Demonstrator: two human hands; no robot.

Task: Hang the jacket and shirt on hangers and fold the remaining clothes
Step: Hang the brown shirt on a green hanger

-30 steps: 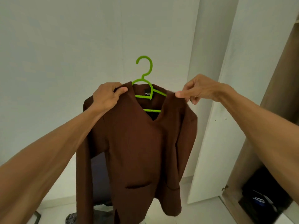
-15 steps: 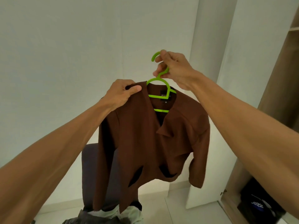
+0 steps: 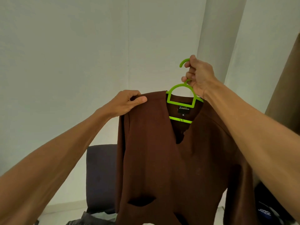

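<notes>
My left hand (image 3: 125, 103) pinches the shoulder of the brown jacket (image 3: 170, 159), thumb pressed on the cloth. My right hand (image 3: 198, 77) is clenched around the green hanger (image 3: 180, 101) at its hook (jacket draped on it). Behind stands a dark chair (image 3: 101, 177).

Landmark: jacket (image 3: 178, 159). Hanger (image 3: 182, 98) inside jacket collar, hook above. Right hand (image 3: 198, 77) on hook, above jacket. Left hand (image 3: 126, 103) on jacket's left shoulder. Chair (image 3: 101, 177) behind jacket, lower left. Wall (image 3: 81, 54) behind.
</notes>
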